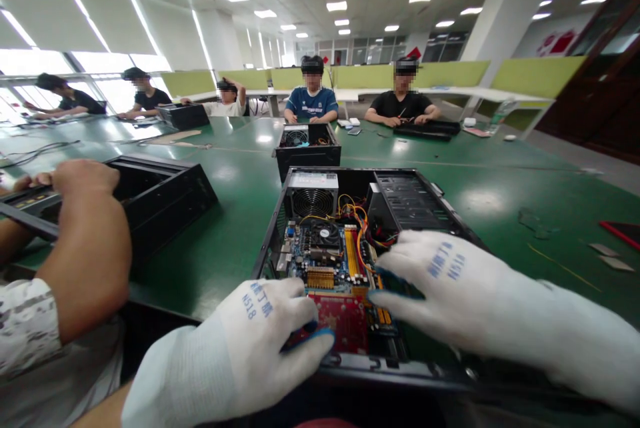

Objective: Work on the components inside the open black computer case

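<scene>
Both my hands wear white gloves with blue print and blue palms. My left hand point(260, 335) is at the left part of a red graphics card point(345, 321), its fingers bent and its thumb lying over the card. The fingertips are partly hidden. My right hand point(430, 281) hovers with thumb and fingers apart at the card's right end, beside the memory slots point(354, 251). The card lies over the motherboard point(295, 258) in an open black computer case point(425, 369). A CPU fan point(325, 233), a power supply point(313, 191) and coloured cables point(361, 215) show farther in.
A co-worker's arm point(95, 241) reaches into another black case point(170, 208) at left. A third open case point(309, 158) stands just beyond mine. Several people sit around the green table point(480, 201); a red-edged object point(620, 233) lies at right.
</scene>
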A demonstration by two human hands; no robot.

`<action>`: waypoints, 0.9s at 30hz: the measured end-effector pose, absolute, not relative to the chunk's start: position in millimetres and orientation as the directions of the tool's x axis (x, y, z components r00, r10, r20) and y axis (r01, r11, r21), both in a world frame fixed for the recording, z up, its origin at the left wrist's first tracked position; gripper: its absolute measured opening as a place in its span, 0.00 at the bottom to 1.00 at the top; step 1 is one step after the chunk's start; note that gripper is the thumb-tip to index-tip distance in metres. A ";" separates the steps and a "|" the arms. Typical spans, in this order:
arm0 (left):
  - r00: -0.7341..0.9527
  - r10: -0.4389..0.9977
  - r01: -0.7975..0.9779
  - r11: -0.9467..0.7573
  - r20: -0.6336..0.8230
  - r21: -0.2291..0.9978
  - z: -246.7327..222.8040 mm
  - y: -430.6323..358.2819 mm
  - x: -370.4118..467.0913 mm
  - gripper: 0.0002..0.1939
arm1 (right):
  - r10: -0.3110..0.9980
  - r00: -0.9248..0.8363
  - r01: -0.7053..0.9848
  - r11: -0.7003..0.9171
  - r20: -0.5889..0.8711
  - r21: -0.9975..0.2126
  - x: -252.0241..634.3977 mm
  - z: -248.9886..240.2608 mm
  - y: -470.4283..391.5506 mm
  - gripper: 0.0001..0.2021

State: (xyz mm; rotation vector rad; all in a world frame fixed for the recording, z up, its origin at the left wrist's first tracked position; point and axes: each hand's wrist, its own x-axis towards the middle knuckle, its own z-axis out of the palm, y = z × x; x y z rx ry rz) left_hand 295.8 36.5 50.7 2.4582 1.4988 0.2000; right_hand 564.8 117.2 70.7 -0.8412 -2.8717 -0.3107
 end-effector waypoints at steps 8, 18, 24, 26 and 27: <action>0.445 0.895 0.839 -0.432 0.040 0.332 49.9 35.7 296.3 0.17 | 0.665 -0.712 0.621 0.746 -0.225 0.241 478.0 58.0 216.4 0.27; 0.403 0.914 0.845 -0.388 0.038 0.367 48.3 35.8 298.1 0.17 | 0.646 -0.691 0.614 0.761 -0.324 0.209 437.8 16.3 247.7 0.36; 0.404 0.913 0.838 -0.390 0.046 0.381 44.5 36.3 297.9 0.16 | 0.664 -0.693 0.617 0.747 -0.279 0.246 452.7 39.5 242.5 0.32; 0.404 0.913 0.835 -0.394 0.058 0.383 43.4 36.3 297.5 0.17 | 0.693 -0.665 0.628 0.720 -0.278 0.295 462.8 48.8 240.7 0.30; 0.403 0.913 0.833 -0.396 0.067 0.386 43.1 36.2 297.2 0.17 | 0.703 -0.655 0.625 0.710 -0.276 0.325 467.9 52.2 240.0 0.30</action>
